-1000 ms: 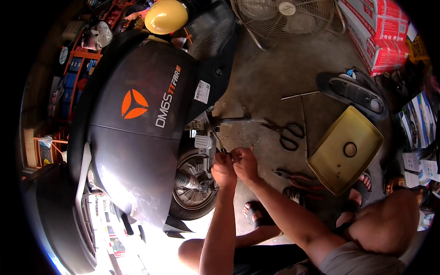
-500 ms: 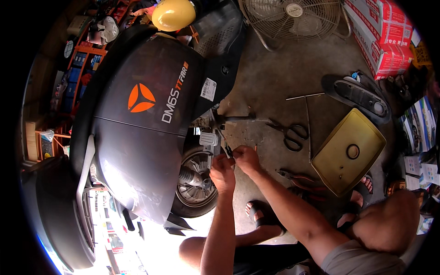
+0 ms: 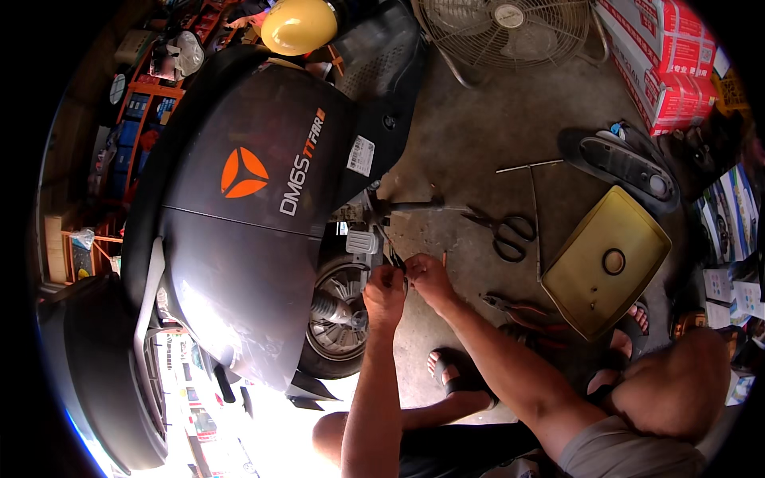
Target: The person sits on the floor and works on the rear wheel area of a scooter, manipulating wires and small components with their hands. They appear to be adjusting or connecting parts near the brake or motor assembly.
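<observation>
In the head view, looking down, thin dark strands (image 3: 396,257), perhaps wires, are being pinched between narrowed fingertips of the left hand (image 3: 385,296) and the right hand (image 3: 429,279), beside the wheel (image 3: 341,341) of a dark grey scooter (image 3: 231,191). The strands are being held so that their free length is reaching just beyond the fingertips, its long axis slanting up and slightly left, past a grey ribbed pad (image 3: 362,242). Neither hand is being shown clearly nearer; the left is being kept on the wheel side.
</observation>
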Available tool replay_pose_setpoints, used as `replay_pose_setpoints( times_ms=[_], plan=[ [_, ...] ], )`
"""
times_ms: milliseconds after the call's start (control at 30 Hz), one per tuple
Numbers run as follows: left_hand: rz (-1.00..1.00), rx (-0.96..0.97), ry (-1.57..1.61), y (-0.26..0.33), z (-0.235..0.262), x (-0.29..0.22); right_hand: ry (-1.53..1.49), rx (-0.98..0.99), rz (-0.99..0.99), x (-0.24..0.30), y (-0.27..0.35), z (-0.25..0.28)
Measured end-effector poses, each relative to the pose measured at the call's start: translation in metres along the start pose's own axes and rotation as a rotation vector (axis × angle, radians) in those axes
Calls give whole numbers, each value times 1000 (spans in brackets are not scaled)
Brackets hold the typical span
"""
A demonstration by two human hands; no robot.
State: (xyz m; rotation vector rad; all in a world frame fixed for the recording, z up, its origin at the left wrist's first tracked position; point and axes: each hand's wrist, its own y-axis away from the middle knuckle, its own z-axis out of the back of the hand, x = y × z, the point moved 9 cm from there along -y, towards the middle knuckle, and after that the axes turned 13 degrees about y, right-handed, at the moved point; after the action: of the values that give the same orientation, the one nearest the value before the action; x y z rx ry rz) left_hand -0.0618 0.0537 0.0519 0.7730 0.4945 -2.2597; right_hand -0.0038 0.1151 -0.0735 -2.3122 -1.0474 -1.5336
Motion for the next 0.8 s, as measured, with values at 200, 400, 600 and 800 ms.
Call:
replay_pose_setpoints(
  times_ms=[200,400,600,800],
  plan=[
    [125,46,91,-5,-2,32,305,-193,198,27,16,7],
    [238,85,301,-5,-9,37,484,-257,261,46,28,11],
    [244,22,400,-3,-13,36,295,-284,183,24,20,17],
    [178,39,334,-8,-19,40,-47,-229,12,-2,12,15]
  ],
)
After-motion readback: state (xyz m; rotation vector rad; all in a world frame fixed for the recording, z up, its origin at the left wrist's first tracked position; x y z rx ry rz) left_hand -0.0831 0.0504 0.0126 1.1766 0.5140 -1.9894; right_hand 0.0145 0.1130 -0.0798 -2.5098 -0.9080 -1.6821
